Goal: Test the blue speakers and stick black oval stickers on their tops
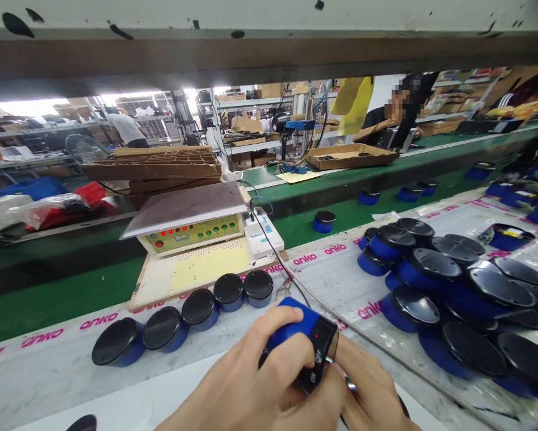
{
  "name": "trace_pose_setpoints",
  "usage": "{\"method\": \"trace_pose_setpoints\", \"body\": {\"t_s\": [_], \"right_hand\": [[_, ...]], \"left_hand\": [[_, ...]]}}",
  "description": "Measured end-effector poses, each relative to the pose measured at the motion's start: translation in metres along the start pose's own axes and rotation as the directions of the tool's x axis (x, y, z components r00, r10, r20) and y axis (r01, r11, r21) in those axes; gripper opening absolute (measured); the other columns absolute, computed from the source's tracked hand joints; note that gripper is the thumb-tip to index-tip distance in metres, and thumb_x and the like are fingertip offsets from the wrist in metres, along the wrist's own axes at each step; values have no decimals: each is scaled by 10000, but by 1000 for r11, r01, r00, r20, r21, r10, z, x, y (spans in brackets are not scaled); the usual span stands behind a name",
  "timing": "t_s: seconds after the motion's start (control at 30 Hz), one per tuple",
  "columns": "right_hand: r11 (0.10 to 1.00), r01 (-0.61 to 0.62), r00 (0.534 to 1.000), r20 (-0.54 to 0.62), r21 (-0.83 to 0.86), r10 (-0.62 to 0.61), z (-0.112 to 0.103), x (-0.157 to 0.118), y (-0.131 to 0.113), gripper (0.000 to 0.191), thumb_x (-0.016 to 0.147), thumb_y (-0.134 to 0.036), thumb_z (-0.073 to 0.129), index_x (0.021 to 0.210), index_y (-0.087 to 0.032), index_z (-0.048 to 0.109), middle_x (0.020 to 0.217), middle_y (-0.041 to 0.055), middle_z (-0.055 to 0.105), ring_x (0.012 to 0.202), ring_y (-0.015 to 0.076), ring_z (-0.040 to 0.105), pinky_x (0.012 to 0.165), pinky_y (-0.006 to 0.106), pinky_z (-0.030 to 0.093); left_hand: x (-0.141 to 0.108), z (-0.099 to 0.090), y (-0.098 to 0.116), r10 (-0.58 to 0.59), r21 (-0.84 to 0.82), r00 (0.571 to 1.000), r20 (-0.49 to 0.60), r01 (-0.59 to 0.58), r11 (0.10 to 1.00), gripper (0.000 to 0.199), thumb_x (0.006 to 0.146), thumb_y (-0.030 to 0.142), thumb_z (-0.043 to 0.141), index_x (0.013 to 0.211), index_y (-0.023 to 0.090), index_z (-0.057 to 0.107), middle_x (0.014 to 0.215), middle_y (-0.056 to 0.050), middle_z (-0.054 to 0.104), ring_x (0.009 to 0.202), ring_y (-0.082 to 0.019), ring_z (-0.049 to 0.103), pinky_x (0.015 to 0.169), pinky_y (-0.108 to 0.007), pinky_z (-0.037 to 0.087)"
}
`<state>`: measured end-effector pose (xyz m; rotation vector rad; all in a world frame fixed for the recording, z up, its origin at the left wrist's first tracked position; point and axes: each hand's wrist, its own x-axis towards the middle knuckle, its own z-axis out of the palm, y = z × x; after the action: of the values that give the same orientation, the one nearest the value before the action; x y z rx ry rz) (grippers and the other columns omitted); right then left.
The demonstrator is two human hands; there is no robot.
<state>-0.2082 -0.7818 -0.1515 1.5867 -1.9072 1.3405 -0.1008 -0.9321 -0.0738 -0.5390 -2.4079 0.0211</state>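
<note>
My left hand (269, 371) is wrapped round a blue and black switch box (295, 317), tilted up near the bottom middle of the view. Its black end face bears ON and OFF lettering, a small red light and a silver stub beside the lettering. Close against it on the right is my right hand (367, 383), its fingers curled and mostly hidden behind the left hand and the box. A shiny metal piece (350, 384) shows at the right hand's fingers; its kind is not clear. A row of round blue cases with black lids (199, 308) stands left of my hands.
A heap of similar round cases (434, 269) lies on the right. Beyond the row is a test box with lit indicators (192, 236), with a white power strip (264, 236) beside it. A grey cable (376, 344) crosses the bench. More cases sit on the green belt (295, 230); a person works across it.
</note>
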Motion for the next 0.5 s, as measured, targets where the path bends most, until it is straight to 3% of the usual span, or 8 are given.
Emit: {"method": "trace_pose_setpoints", "body": {"t_s": [0.23, 0.5], "right_hand": [[1000, 2, 1000, 14, 29, -3, 1, 4, -1, 221, 973, -231, 346, 816, -216, 500, 631, 2, 580, 528, 129, 556, 535, 228, 473], [1000, 20, 1000, 16, -15, -20, -3, 5, -2, 215, 985, -232, 319, 826, -219, 462, 589, -21, 537, 499, 121, 535, 499, 223, 433]], "left_hand": [[6, 0, 1, -71, 5, 992, -102, 72, 997, 215, 729, 20, 539, 820, 195, 626, 799, -47, 457, 957, -221, 533, 822, -313, 570], [3, -2, -4, -39, -45, 997, -69, 36, 998, 252, 745, 2, 553, 903, 184, 627, 866, -60, 464, 971, -207, 482, 920, -375, 506]]}}
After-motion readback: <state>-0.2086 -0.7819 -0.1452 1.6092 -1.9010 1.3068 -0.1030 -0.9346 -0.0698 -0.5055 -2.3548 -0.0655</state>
